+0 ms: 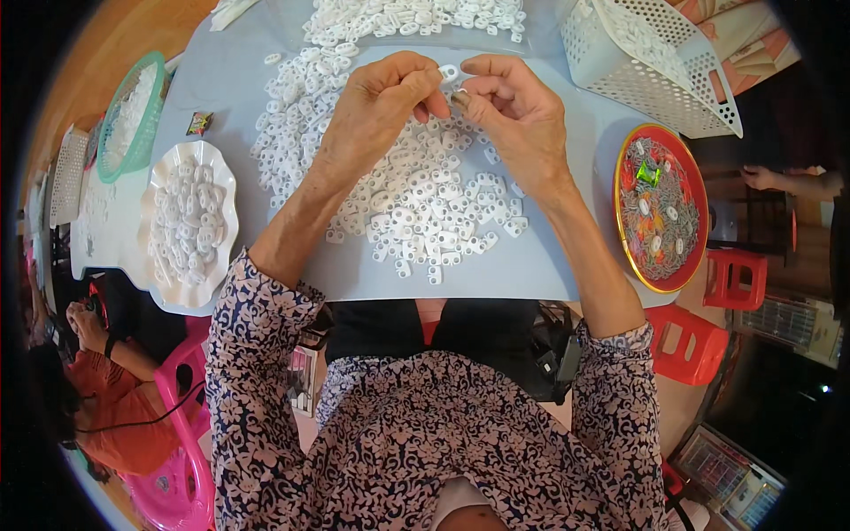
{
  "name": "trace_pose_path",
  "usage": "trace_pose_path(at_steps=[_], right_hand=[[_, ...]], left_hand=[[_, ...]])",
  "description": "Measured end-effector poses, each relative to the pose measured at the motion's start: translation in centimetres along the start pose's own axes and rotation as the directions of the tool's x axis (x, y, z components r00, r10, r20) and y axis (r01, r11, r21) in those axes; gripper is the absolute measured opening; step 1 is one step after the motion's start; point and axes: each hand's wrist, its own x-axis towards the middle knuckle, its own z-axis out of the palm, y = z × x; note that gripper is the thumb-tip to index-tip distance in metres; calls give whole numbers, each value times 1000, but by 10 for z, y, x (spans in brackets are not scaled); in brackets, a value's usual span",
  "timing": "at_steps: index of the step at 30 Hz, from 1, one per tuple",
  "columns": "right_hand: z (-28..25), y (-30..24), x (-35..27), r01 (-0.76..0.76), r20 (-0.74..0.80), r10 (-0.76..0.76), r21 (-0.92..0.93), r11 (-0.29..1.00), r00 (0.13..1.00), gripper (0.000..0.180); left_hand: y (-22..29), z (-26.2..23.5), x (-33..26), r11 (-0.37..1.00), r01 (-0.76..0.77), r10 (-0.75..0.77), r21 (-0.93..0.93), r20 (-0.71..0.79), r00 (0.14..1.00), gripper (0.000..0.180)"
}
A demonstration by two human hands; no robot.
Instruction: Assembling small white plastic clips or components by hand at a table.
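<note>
My left hand [376, 111] and my right hand [518, 111] meet above the table, fingertips pinched together on one small white plastic piece [449, 73]. Under both hands lies a wide heap of the same small white plastic pieces [416, 203] on a pale grey table sheet [496, 274]. More of these pieces spread toward the far edge [407, 18]. My forearms, in patterned sleeves, come in from the lower edge.
A white scalloped dish [190, 226] of white pieces sits at the left, a green basket [133, 111] behind it. A white perforated basket [655, 62] stands far right, a red round tray [660, 208] with small metal parts at right. Red stools [699, 341] and another person [97, 389] are nearby.
</note>
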Motion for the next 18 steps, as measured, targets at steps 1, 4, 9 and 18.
trace_pose_path(at_steps=[1, 4, 9, 18], right_hand=[[0, 0, 0, 2, 1, -2, 4, 1000, 1000, 27], [-1, 1, 0, 0, -6, 0, -12, 1000, 1000, 27], [0, -2, -1, 0, -2, 0, -2, 1000, 1000, 26], [0, -2, -1, -12, 4, 12, 2, 1000, 1000, 25]], left_hand=[[0, 0, 0, 1000, 1, -1, -1, 2, 1000, 23], [1, 2, 0, 999, 27, -28, 28, 27, 999, 23], [0, -1, 2, 984, 131, -133, -124, -12, 991, 22], [2, 0, -1, 998, 56, -56, 8, 16, 998, 22]])
